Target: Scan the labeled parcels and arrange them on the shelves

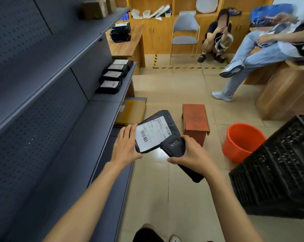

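Orange bucket point(242, 142) beside red wooden stool point(195, 121), near black crate point(277, 173).

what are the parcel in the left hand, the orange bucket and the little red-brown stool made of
Black parcel with white label: soft plastic mailer film by its creases and dull sheen; label looks like paper. Round orange bucket: moulded plastic, smooth and uniformly coloured. Small red-brown stool: probably wood with a matt stained finish, faint grain.

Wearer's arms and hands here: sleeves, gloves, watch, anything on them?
Nothing worn that shows. Left hand and right hand are bare, no gloves, no rings visible. Both forearms are bare to the frame's bottom edge: no sleeves, watch, bands, cables or markings in view.
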`<action>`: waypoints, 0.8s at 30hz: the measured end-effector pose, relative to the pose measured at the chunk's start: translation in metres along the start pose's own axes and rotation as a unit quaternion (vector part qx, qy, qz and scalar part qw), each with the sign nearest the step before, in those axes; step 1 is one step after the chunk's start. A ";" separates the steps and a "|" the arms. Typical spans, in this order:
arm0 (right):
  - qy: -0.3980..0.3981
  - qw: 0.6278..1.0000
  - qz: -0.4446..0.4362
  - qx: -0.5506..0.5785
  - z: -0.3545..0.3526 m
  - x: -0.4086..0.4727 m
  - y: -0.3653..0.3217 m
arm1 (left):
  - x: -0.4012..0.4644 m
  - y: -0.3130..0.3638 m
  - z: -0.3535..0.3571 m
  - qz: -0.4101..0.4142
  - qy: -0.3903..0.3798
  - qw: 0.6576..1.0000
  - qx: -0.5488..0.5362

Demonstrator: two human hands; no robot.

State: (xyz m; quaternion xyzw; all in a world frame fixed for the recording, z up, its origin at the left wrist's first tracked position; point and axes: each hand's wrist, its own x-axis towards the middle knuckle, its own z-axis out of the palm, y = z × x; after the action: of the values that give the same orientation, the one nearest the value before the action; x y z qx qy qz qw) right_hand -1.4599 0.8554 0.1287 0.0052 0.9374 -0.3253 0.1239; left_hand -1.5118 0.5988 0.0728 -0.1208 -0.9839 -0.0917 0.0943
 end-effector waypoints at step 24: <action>-0.150 0.977 -0.130 -0.078 -0.013 0.557 -0.138 | 0.373 -0.240 0.090 -0.290 -0.016 0.957 0.008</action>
State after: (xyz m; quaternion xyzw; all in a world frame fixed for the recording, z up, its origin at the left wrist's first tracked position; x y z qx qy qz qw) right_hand -2.0150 0.7148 0.0910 -0.1753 0.9233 -0.2614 0.2200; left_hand -1.9432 0.4704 0.0261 0.1694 -0.9786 -0.1056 0.0491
